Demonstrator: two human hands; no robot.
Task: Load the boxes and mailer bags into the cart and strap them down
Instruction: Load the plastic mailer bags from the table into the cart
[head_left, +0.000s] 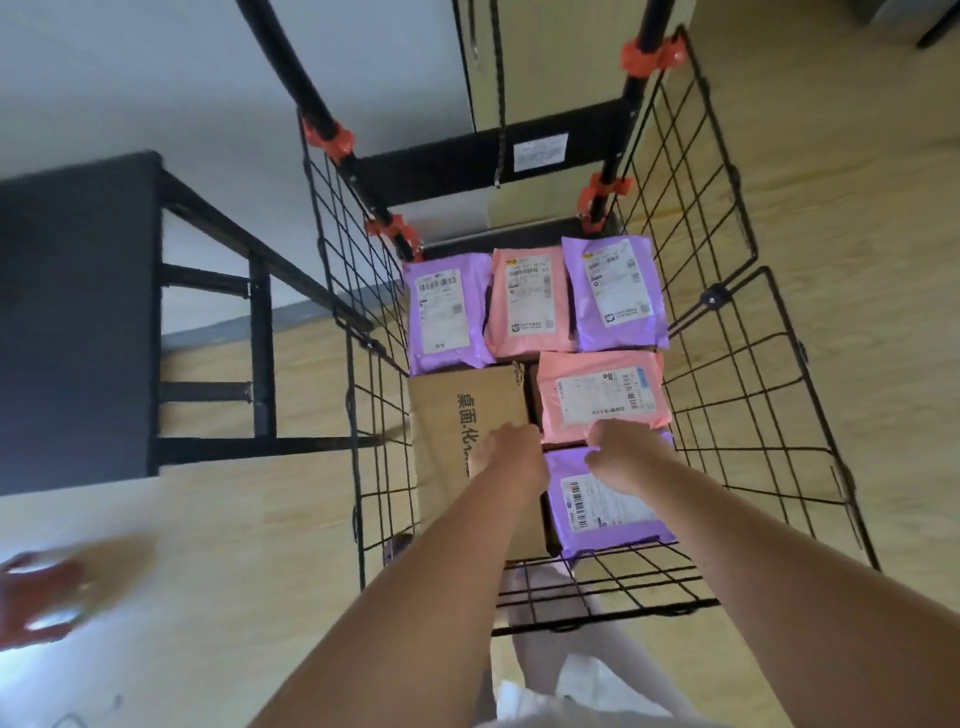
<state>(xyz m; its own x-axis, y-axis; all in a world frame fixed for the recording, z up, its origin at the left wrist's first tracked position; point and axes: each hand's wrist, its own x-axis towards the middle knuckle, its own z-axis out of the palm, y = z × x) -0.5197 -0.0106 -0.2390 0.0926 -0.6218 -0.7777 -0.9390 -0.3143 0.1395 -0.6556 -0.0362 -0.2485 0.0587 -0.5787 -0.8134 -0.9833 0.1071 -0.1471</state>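
Above the wood floor (841, 208), inside the wire cart (716, 300), left hand (511, 453) grips the cardboard box (452, 410), right hand (621, 453) a pink mailer bag (597, 397).

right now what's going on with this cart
A person is reaching both hands into a black wire cart. The left hand is on the cardboard box, and the right hand is at the near edge of a pink mailer bag; whether either grips is unclear. A row of three mailer bags lies at the far end, and a purple mailer bag lies nearest the person. No strap crosses the load yet.
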